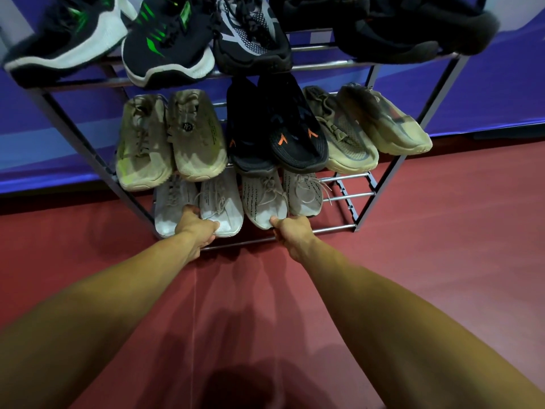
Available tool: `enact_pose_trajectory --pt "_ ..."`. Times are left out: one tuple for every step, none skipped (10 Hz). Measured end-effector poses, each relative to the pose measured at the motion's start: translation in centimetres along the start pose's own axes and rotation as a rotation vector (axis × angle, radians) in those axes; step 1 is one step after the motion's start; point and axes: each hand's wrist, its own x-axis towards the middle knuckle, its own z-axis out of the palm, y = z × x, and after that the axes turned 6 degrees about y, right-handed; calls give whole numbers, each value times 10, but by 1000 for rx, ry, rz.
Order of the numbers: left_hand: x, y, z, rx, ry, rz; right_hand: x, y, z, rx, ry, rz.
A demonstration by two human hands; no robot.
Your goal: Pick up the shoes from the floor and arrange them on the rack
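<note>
A metal shoe rack (339,229) stands against a blue wall. On its bottom shelf lie two white sneakers (222,202) at the left and two beige knit sneakers (264,199) beside them. My left hand (196,227) grips the toe of the right-hand white sneaker, thumb on top. My right hand (292,231) pinches the toe of the left beige sneaker, thumb on its top. Both hands are at the shelf's front bar.
The middle shelf holds tan sneakers (171,137), black shoes with orange marks (280,128) and olive sneakers (368,125). Dark sneakers (168,39) fill the top shelf. The bottom shelf's right end (348,196) shows bare bars. Red floor (442,246) lies around the rack.
</note>
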Motion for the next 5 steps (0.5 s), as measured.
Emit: enact_pose_trajectory --pt "-3 6 -6 9 -65 -26 -3 -7 0 -91 8 -6" --pt "-11 13 -15 43 -136 -33 -13 -14 -3 -289 -11 -67" --pt "-30 17 -21 117 -192 -11 -22 -12 -8 -536 -6 -170" --pt "-58 24 -24 245 -248 26 -52 -22 -22 -676 -33 -299" --pt "-85 33 -24 331 -305 90 -81 -34 -36 -800 -57 -354"
